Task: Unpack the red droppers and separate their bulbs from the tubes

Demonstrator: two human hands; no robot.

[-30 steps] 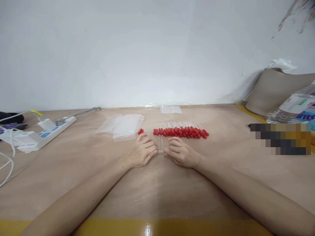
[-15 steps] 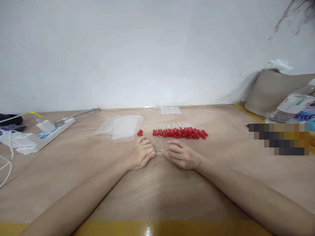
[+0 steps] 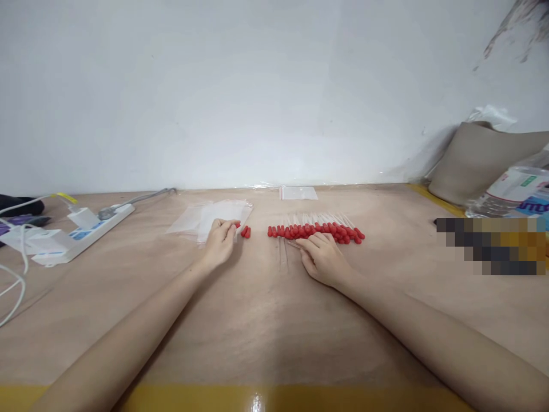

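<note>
A row of several clear droppers with red bulbs (image 3: 317, 230) lies across the middle of the wooden table (image 3: 274, 320). My right hand (image 3: 322, 258) rests just below that row, fingers curled, its fingertips on a clear tube (image 3: 293, 245). Two bare clear tubes (image 3: 282, 252) lie side by side to its left. My left hand (image 3: 221, 240) has its fingers closed on the near edge of a pile of small clear zip bags (image 3: 210, 218), with a red bulb at its fingertips. Two loose red bulbs (image 3: 246, 232) lie right beside it.
A white power strip (image 3: 81, 232) with plugs, chargers and cables sits at the far left. One more zip bag (image 3: 298, 193) lies by the wall. A tan pouch (image 3: 480, 157) and plastic bottles (image 3: 512, 189) stand at the right. A yellow strip runs along the table's near edge.
Both hands let go of the clear tubes they held together at the centre. My left hand went up and left to the bags and bulbs; my right hand went up to the dropper row.
</note>
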